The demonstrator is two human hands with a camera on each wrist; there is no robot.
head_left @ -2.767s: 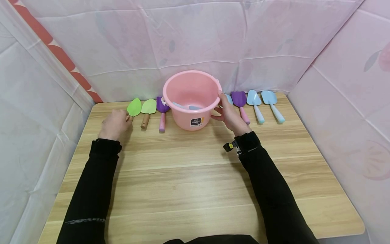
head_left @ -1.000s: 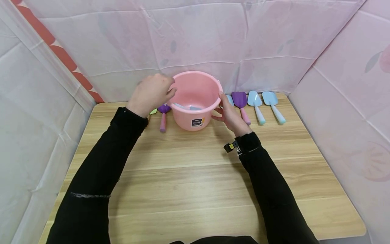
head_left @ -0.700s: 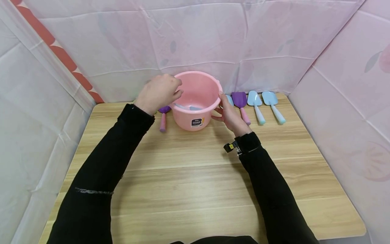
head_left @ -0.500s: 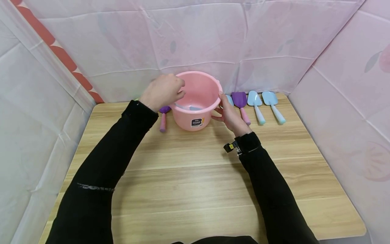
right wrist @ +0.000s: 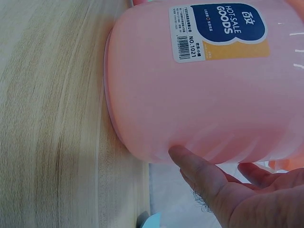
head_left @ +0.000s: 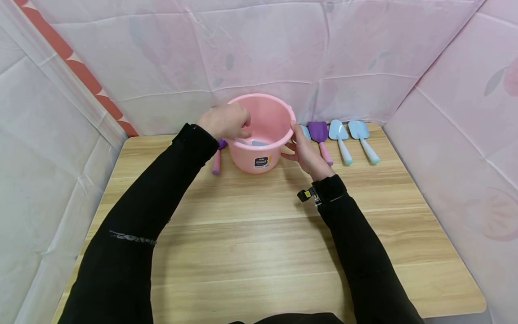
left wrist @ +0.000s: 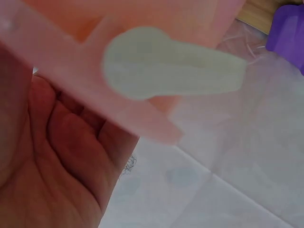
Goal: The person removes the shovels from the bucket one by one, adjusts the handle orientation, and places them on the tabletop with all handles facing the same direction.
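Note:
A pink bucket stands at the back of the wooden table. My left hand hangs over its left rim with the fingers pointing down into it. In the left wrist view the palm looks relaxed and bare, and a pale green shovel shows blurred against the pink bucket, apart from my fingers. My right hand grips the bucket's right side, thumb near the rim. Up close, its thumb presses the bucket wall. Light blue pieces lie inside the bucket.
A purple shovel with a pink handle lies left of the bucket, partly behind my left arm. Right of it lie a purple shovel and two light blue shovels. Pink sheeting closes in the back and sides.
My left hand left the green shovels at the far left, rose with one and moved right over the bucket's rim, then dipped lower. The right hand and bucket stayed put.

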